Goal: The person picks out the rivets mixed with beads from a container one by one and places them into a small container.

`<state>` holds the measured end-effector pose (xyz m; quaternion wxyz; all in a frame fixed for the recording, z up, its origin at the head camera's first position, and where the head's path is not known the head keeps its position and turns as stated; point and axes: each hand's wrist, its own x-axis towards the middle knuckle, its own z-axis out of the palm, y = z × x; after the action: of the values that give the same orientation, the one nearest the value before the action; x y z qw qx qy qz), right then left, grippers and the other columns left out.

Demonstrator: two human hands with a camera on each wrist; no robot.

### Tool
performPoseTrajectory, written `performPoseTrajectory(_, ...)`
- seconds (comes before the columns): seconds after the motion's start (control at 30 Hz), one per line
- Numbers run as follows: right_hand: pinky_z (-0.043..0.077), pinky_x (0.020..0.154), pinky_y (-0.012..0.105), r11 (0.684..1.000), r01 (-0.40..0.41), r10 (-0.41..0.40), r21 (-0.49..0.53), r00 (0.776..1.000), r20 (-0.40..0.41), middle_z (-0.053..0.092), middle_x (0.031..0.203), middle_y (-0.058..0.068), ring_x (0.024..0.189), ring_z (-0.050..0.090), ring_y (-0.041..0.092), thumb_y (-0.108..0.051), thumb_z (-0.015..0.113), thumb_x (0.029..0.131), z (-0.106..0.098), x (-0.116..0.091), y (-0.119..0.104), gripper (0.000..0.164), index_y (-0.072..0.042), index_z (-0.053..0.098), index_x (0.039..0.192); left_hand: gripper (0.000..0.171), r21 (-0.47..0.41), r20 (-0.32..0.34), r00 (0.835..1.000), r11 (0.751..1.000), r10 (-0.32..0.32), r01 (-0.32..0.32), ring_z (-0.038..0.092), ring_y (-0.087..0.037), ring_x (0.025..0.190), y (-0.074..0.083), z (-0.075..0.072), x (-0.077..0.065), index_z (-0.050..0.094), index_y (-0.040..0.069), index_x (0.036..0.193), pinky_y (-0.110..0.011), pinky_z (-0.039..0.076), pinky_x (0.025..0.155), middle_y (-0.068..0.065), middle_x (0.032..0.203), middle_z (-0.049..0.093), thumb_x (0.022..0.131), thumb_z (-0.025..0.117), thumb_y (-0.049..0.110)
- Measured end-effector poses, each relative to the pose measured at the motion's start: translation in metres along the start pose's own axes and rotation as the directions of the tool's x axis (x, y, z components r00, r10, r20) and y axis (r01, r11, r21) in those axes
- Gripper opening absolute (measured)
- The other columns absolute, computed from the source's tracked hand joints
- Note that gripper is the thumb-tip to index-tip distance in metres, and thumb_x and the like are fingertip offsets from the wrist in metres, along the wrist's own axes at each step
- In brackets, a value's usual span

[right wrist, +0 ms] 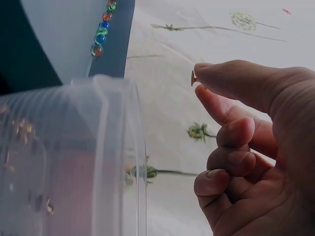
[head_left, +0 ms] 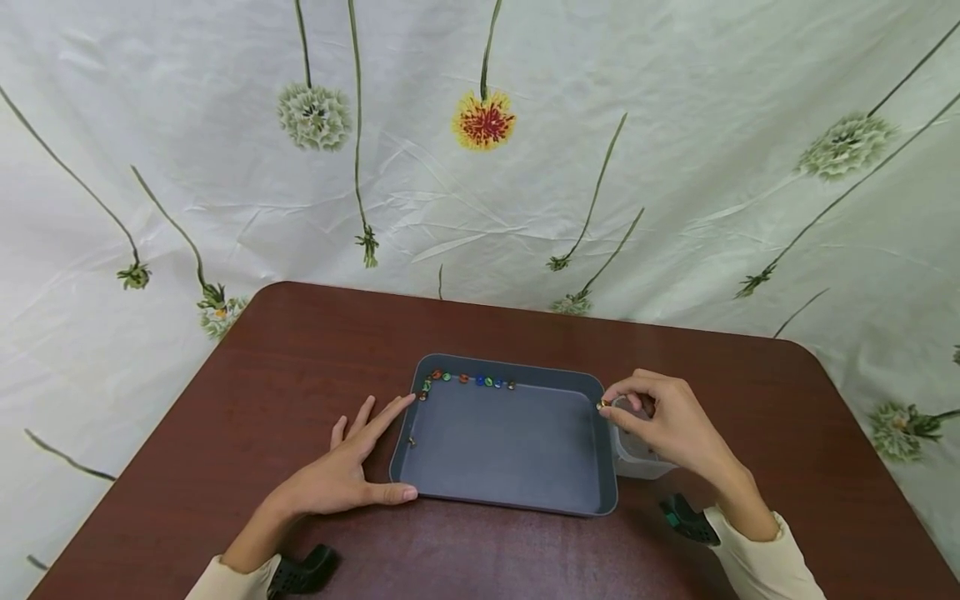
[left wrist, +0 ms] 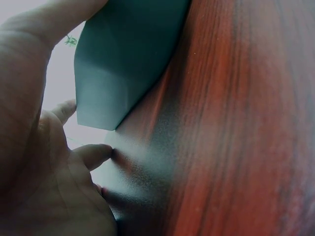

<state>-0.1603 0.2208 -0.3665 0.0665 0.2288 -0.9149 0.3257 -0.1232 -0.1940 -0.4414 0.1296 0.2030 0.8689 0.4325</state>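
Between thumb and index finger, my right hand (head_left: pixel 667 417) pinches a small brass thumbtack (right wrist: pixel 193 78), raised over the right rim of a grey tray (head_left: pixel 510 450). Its other fingers are curled into the palm. Marbles (head_left: pixel 464 379) in several colours line the tray's back edge and far left corner. One small brass piece (head_left: pixel 411 441) lies by the left wall inside. My left hand (head_left: pixel 337 475) is spread at the tray's left side, index fingertip at the rim and thumb along the front left corner. Below the right hand stands a clear plastic tub (head_left: pixel 645 468) with small brass pieces (right wrist: pixel 23 130) in it.
The tray and tub stand on a dark reddish wooden table (head_left: pixel 337 333) with rounded corners. A white cloth (head_left: pixel 420 192) printed with flowers hangs behind it. The tub stands close against the tray's right side.
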Motion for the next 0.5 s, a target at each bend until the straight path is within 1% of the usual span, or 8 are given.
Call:
performPoseTrajectory(0.23,0.034,0.05,0.019,1.0,-0.009,0.009,0.003,0.999,-0.043,0.041,0.066,-0.006,0.057,0.038,0.004,-0.022,0.077,0.078,-0.005,-0.011,0.011,0.01,-0.026,0.069,0.084,0.104,0.003,0.0,1.0,1.0,0.0,0.0,-0.015,-0.039,0.143,0.0,0.001,0.001,0.011,0.034,0.151,-0.067,-0.015,0.102,-0.007,0.158,0.012,0.072,0.078,0.046)
performPoseTrajectory(0.4,0.033,0.05,0.019,1.0,-0.02,0.02,-0.012,0.998,-0.058,0.041,0.067,-0.006,0.058,0.038,0.004,-0.02,0.077,0.078,-0.009,-0.015,0.017,0.011,-0.026,0.069,0.084,0.104,0.002,-0.001,1.0,1.0,0.001,-0.001,-0.015,-0.039,0.143,0.0,0.0,0.0,0.011,0.034,0.151,-0.067,-0.015,0.102,-0.007,0.158,0.013,0.072,0.078,0.045)
performPoseTrajectory(0.5,0.032,0.051,0.02,0.999,-0.032,0.03,-0.021,0.997,-0.072,0.041,0.067,-0.006,0.059,0.038,0.004,-0.022,0.077,0.077,-0.011,-0.016,0.02,0.011,-0.026,0.068,0.083,0.104,0.002,0.001,1.0,1.0,0.003,-0.003,-0.015,-0.039,0.143,0.0,0.0,0.0,0.011,0.034,0.151,-0.068,-0.015,0.102,-0.006,0.158,0.012,0.072,0.078,0.045)
